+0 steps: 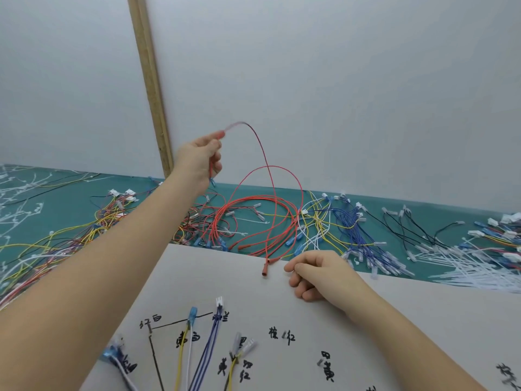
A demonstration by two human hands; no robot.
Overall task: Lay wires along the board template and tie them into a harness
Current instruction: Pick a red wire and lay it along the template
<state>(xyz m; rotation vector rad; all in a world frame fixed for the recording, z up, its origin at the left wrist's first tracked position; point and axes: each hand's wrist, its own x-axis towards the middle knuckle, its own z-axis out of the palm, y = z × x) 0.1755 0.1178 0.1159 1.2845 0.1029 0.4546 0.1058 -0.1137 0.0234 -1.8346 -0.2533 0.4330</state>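
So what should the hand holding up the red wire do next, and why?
Probably bring it down onto the template board. The left hand pinches the red wire high in the air, and its red end already lies on the board's edge beside the right hand. Other wires are already laid.

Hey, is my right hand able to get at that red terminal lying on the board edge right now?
Probably yes. The right hand rests on the board just beside the red terminal, fingers loosely curled and holding nothing, and nothing lies between them.

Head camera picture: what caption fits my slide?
Left hand lifts a red wire from the pile while right hand rests on the template board.
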